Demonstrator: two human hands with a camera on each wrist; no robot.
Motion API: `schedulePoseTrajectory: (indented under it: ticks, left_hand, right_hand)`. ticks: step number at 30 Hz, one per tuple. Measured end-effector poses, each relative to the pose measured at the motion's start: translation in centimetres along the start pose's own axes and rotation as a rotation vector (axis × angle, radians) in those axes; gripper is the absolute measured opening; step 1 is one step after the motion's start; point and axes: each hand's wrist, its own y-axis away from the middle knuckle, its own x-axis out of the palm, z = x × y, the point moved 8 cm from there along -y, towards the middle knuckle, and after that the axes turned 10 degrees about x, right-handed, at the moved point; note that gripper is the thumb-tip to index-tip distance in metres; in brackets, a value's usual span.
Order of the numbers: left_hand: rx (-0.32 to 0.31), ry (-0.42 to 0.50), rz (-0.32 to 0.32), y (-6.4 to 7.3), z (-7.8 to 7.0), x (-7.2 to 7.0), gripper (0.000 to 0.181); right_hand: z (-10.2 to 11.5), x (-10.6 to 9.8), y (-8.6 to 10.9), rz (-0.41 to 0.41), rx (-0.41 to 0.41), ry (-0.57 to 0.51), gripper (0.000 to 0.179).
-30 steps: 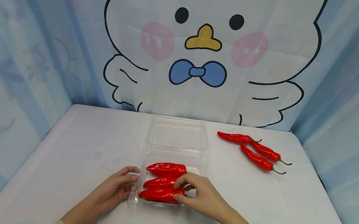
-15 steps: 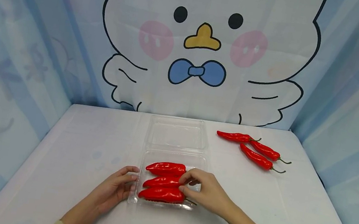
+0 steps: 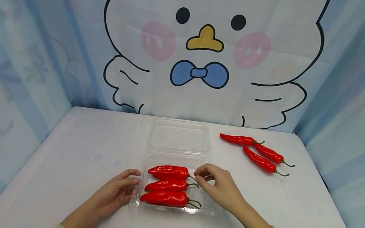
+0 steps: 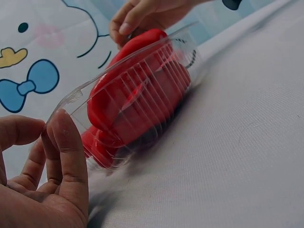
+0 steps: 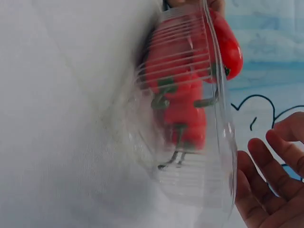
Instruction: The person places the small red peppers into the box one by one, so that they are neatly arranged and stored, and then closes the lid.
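A clear plastic clamshell box (image 3: 202, 206) stands hinged back on the table, with three red chili peppers (image 3: 165, 198) lying side by side in its base. Through the box's side wall, more red (image 4: 152, 107) shows below the uppermost pepper in the left wrist view. My left hand (image 3: 119, 192) holds the box's left rim; thumb and fingertip pinch its edge (image 4: 71, 92) in the left wrist view. Over the right rim, near the farthest pepper's stem, hovers my right hand (image 3: 221, 185). Its fingers (image 5: 266, 161) are loosely bent and hold nothing.
Three loose chili peppers (image 3: 260, 160) lie at the back right of the white table (image 3: 93, 148). The box's raised clear lid (image 3: 180, 137) reaches toward the back edge. A cartoon-printed curtain (image 3: 198, 100) hangs behind, and blue curtains close in both sides.
My right hand has let go of the nearest pepper and moved back and to the right, uncovering the stems. The left hand stays at the box's rim.
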Motion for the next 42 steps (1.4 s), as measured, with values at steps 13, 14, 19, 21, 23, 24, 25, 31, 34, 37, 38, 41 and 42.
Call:
schedulePoseTrajectory:
  ticks: [13,14,19,21,23,24,25,31,34,37,38,41,42]
  left_hand:
    - [0.005,0.016,0.013,-0.1,0.2,0.0,0.021]
    - [0.004,0.017,0.013,-0.1,0.2,0.0,0.022]
    - [0.002,0.012,0.018,-0.1,0.1,0.0,0.023]
    - [0.001,0.009,0.019,-0.1,0.1,0.0,0.023]
    - [0.0,0.003,0.019,-0.2,0.0,0.0,0.023]
    - [0.0,0.002,0.019,-0.2,0.0,0.0,0.023]
    - [-0.001,0.0,0.019,-0.2,0.0,0.1,0.023]
    - [-0.004,-0.006,0.019,-0.2,-0.1,0.1,0.023]
    - [-0.004,-0.003,0.019,-0.2,-0.1,0.1,0.023]
    - [-0.003,0.002,0.019,-0.1,-0.1,0.1,0.022]
    - [-0.003,0.004,0.019,-0.1,-0.1,0.1,0.022]
    - [-0.001,0.006,0.017,-0.1,0.0,0.0,0.022]
    - [-0.001,0.004,0.014,-0.1,0.0,0.0,0.023]
  right_hand:
    - [-1.7,-2.2,-0.1,-0.109,0.039,0.09,0.019]
    - [-1.9,-2.4,-0.1,-0.115,0.04,0.095,0.019]
    - [-2.6,-3.6,-0.3,-0.141,0.041,0.117,0.017]
    - [-3.0,-4.1,-0.4,-0.15,0.045,0.131,0.016]
    - [-3.5,-4.6,-0.4,-0.159,0.062,0.15,0.016]
    - [-3.7,-4.8,-0.5,-0.161,0.073,0.159,0.017]
    - [-4.0,-5.0,-0.5,-0.162,0.086,0.167,0.017]
    - [-6.0,-6.9,-0.6,-0.2,0.134,0.194,0.02]
    - [-7.1,-8.0,-0.6,-0.234,0.138,0.204,0.02]
    - [-8.3,-9.2,-0.7,-0.257,0.153,0.218,0.019]
    - [-8.7,-9.5,-0.7,-0.265,0.164,0.225,0.018]
    - [-10.1,-10.6,-0.9,-0.281,0.206,0.234,0.018]
    - [-10.6,-11.0,-0.9,-0.286,0.223,0.236,0.018]
